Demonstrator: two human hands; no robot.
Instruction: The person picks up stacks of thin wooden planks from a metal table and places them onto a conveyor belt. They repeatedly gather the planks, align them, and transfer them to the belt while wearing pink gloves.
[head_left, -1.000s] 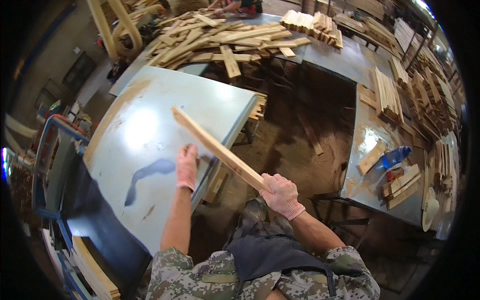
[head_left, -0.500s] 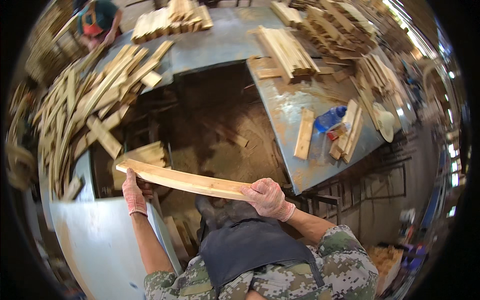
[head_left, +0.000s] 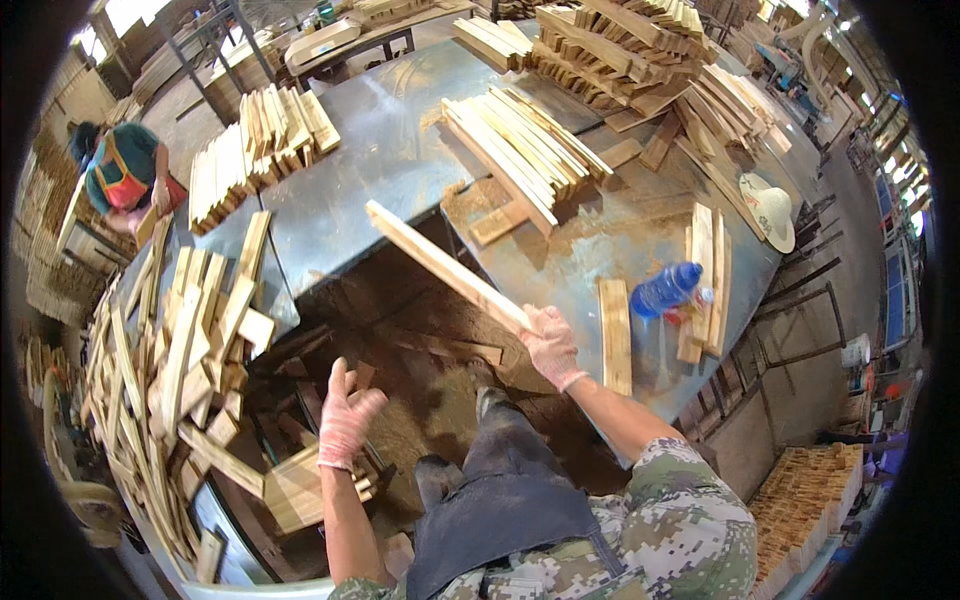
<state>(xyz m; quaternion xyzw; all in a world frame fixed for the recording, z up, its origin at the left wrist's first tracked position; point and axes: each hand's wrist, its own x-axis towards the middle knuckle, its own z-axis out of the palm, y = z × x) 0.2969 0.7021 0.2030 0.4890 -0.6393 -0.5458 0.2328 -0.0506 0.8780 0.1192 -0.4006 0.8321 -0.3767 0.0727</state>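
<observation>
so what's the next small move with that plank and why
Probably lay the plank onto the neat stack of planks on the metal table. The right hand grips its near end, aimed that way; the left hand is open, free.

a wood workshop: metal benches piled with slats.

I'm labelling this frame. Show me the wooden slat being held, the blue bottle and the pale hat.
wooden slat [head_left: 440, 262], head view, middle of its length.
blue bottle [head_left: 665, 288], head view, middle of its body.
pale hat [head_left: 768, 208], head view, its crown.
</observation>
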